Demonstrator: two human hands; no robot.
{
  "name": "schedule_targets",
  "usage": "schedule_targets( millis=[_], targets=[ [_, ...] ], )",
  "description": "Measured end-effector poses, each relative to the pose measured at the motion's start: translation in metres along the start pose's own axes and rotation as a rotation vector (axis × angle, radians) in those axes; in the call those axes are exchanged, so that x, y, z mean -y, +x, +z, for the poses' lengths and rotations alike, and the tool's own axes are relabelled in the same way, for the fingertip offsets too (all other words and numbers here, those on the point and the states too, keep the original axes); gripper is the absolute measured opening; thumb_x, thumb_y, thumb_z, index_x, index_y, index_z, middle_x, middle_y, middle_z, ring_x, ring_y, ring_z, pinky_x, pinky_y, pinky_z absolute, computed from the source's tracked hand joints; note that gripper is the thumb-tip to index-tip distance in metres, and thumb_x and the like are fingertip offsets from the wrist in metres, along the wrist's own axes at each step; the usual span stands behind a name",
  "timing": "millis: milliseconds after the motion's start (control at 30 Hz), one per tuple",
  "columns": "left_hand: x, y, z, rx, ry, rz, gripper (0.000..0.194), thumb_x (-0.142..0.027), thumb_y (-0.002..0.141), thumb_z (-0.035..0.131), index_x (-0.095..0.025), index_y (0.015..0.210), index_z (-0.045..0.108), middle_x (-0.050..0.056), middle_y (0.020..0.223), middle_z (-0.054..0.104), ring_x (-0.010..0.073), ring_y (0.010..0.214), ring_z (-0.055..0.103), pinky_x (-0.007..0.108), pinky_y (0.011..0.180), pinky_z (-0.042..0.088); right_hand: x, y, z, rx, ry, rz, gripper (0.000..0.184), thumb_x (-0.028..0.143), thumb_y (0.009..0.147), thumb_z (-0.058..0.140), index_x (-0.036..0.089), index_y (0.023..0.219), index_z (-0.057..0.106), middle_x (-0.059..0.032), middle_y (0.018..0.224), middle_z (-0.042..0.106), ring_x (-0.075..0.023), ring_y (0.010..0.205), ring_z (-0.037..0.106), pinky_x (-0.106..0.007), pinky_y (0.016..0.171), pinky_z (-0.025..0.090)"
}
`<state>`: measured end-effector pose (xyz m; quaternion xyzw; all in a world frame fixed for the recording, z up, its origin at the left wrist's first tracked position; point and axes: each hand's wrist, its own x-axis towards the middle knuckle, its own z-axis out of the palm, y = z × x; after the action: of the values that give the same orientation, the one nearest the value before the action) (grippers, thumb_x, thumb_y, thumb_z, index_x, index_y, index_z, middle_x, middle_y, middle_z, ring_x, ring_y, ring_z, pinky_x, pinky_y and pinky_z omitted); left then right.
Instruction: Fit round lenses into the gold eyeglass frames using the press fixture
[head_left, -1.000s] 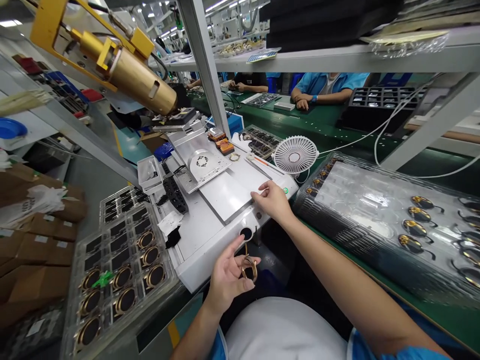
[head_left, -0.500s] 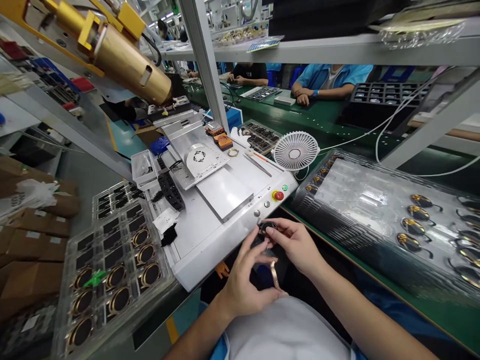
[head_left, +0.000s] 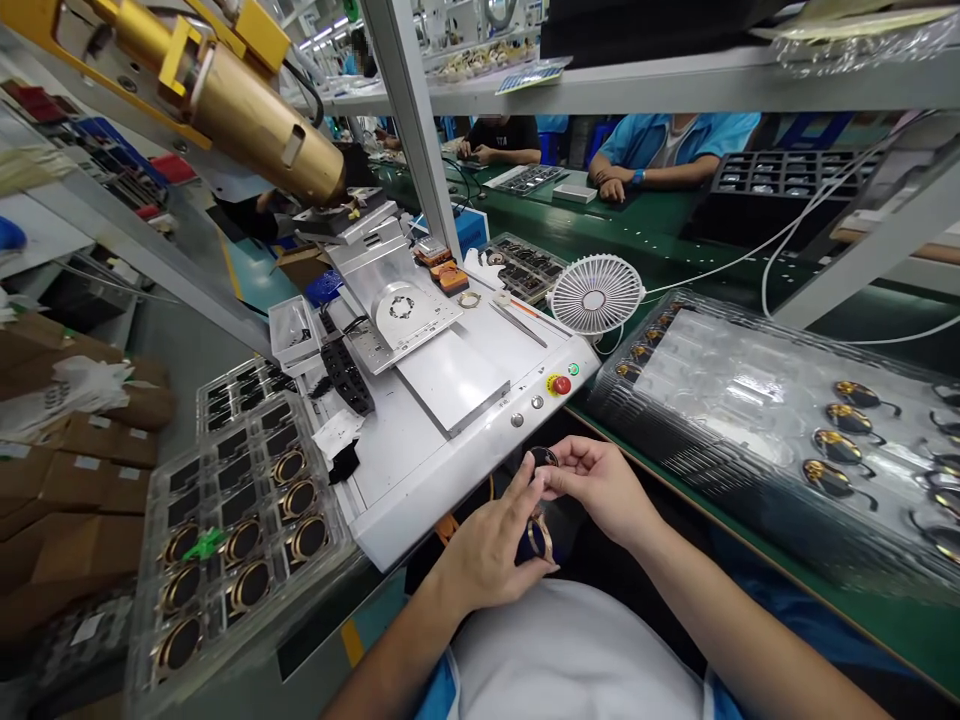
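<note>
The ring (head_left: 547, 540), edge-on half a second ago, has turned to show its opening; your left hand (head_left: 487, 550) holds it between thumb and fingers, close to your body. Just beyond it, your right hand (head_left: 604, 490) pinches the black disc (head_left: 545, 456), with a left fingertip at its edge. Farther out lie the machine (head_left: 442, 485) and the fan (head_left: 594, 298).

Ring (head_left: 547, 537) before machine (head_left: 409, 460), disc tray (head_left: 330, 497) left, tray stack (head_left: 724, 378) right
</note>
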<state>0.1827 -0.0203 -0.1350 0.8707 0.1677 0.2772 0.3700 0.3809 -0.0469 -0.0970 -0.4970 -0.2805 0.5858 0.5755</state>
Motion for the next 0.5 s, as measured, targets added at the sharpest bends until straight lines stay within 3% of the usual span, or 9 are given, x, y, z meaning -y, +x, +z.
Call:
schedule_targets(
  millis=[133, 233, 300, 400, 500],
  targets=[
    [0.002, 0.001, -0.004, -0.084, -0.254, -0.041, 0.102, -0.019, 0.074, 0.088, -0.032, 0.160, 0.034, 0.023, 0.166, 0.036, 0.0315, 0.110, 0.076, 0.050, 0.102, 0.059, 0.002, -0.001, -0.003, -0.014, 0.043, 0.058, 0.047, 0.049, 0.060, 0.098, 0.016, 0.074, 0.068, -0.0025, 0.063, 0.070, -0.0158, 0.058, 0.068, -0.026, 0.056, 0.059],
    [0.006, 0.001, -0.003, -0.272, -0.626, -0.178, 0.067, -0.025, 0.078, 0.087, -0.024, 0.139, 0.061, 0.021, 0.150, 0.059, 0.0306, 0.114, 0.074, 0.046, 0.101, 0.060, 0.007, -0.004, -0.004, -0.006, 0.053, 0.081, 0.046, 0.046, 0.058, 0.099, 0.015, 0.071, 0.067, -0.0012, 0.064, 0.068, -0.0114, 0.058, 0.062, -0.021, 0.055, 0.053],
    [0.010, 0.002, -0.001, -0.382, -0.804, -0.234, 0.051, -0.032, 0.078, 0.088, -0.021, 0.125, 0.070, 0.017, 0.131, 0.073, 0.0301, 0.116, 0.073, 0.044, 0.101, 0.059, 0.008, -0.007, -0.002, 0.023, 0.054, 0.104, 0.045, 0.044, 0.059, 0.099, 0.014, 0.070, 0.068, -0.0008, 0.069, 0.068, -0.0096, 0.062, 0.060, -0.020, 0.058, 0.052],
    [0.015, 0.004, 0.002, -0.454, -0.907, -0.258, 0.053, -0.036, 0.070, 0.094, -0.022, 0.117, 0.074, 0.013, 0.123, 0.078, 0.0279, 0.111, 0.075, 0.041, 0.099, 0.060, 0.006, -0.013, 0.007, 0.090, 0.077, 0.192, 0.045, 0.044, 0.058, 0.098, 0.013, 0.071, 0.068, -0.0021, 0.072, 0.069, -0.0114, 0.066, 0.063, -0.023, 0.063, 0.054],
    [0.016, 0.005, 0.004, -0.438, -0.946, -0.250, 0.055, -0.032, 0.067, 0.096, -0.024, 0.117, 0.075, 0.013, 0.126, 0.077, 0.0274, 0.109, 0.077, 0.040, 0.095, 0.063, 0.002, -0.020, 0.020, 0.101, 0.125, 0.230, 0.047, 0.043, 0.057, 0.098, 0.015, 0.068, 0.061, -0.0023, 0.069, 0.069, -0.0128, 0.061, 0.064, -0.025, 0.062, 0.054]
  ],
)
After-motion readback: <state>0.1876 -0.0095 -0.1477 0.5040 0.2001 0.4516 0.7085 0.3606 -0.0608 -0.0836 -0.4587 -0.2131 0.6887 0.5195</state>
